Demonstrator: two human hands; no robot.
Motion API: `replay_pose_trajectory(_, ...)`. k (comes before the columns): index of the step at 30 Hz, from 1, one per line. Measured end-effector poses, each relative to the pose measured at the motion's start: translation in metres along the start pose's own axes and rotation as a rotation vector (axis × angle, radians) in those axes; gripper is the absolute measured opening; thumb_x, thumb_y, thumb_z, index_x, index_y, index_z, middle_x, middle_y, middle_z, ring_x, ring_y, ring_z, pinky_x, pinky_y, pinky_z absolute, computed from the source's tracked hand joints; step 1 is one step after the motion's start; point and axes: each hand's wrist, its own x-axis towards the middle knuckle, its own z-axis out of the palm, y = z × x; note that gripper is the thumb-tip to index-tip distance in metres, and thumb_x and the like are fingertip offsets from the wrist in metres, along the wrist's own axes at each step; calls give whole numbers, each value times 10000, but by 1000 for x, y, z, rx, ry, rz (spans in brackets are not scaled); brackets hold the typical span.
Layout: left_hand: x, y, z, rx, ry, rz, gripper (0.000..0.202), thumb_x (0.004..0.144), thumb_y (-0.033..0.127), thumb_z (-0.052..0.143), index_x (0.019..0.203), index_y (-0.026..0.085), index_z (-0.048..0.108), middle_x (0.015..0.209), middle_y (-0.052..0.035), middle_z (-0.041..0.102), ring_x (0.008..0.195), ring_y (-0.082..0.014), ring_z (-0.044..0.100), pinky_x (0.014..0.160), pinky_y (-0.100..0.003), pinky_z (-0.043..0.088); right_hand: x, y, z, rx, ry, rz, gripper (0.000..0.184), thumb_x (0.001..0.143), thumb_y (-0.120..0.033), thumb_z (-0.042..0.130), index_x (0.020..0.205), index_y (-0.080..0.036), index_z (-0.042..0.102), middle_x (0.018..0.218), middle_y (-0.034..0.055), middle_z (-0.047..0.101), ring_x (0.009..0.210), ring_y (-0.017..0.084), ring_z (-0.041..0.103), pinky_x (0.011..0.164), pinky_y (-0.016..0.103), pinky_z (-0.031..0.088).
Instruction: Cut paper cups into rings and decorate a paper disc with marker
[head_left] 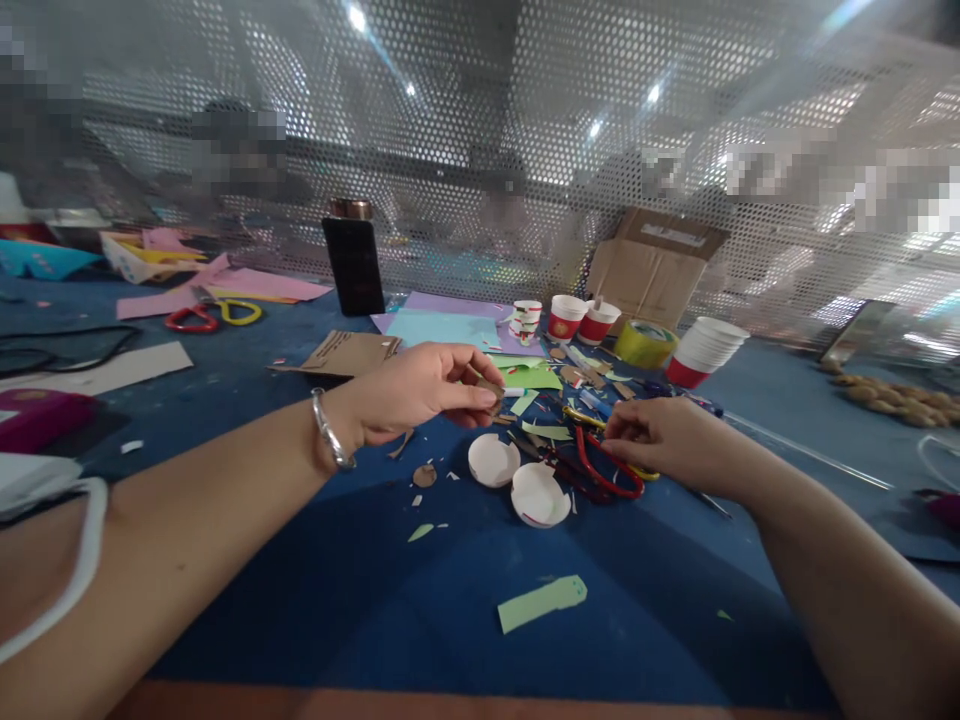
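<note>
My left hand (442,385) pinches a small brown cardboard piece (493,398) between thumb and fingers, above the table. On the right, my right hand (652,435) has its fingers curled at the handles of red-handled scissors (630,490); a yellow handle shows partly under it. Two shallow white cut paper cup bottoms, one (493,460) behind the other (540,495), lie between my hands. A round cardboard disc (424,475) rests to their left. Closer to me is a pale green paper strip (541,602).
Paper scraps surround a green sheet (529,373). Behind stand red-and-white paper cups (567,318), yellow tape (645,343), stacked cups (705,350) and a dark phone (352,265). More scissors (193,318) lie left. A perforated metal screen (450,120) closes off the back.
</note>
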Motion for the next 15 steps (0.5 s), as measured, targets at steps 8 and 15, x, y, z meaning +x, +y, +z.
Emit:
replay_pose_trajectory(8, 2, -9, 14, -173, 133, 22, 175, 871, 175, 632, 1039, 169, 580, 1000, -75, 720, 888, -162, 717, 813, -335, 564, -1, -7, 9, -42, 2, 32, 152, 715, -192, 586, 865, -211, 568, 698, -2, 654, 611, 160, 586, 544, 268, 353)
replay_pose_trajectory(15, 2, -11, 20, -353, 277, -28, 216, 760, 165, 767, 939, 158, 647, 940, -37, 723, 859, -129, 664, 686, -236, 455, 1, -12, 14, -35, -15, 106, 311, 670, -215, 592, 966, -212, 496, 721, -12, 648, 628, 168, 585, 536, 275, 338)
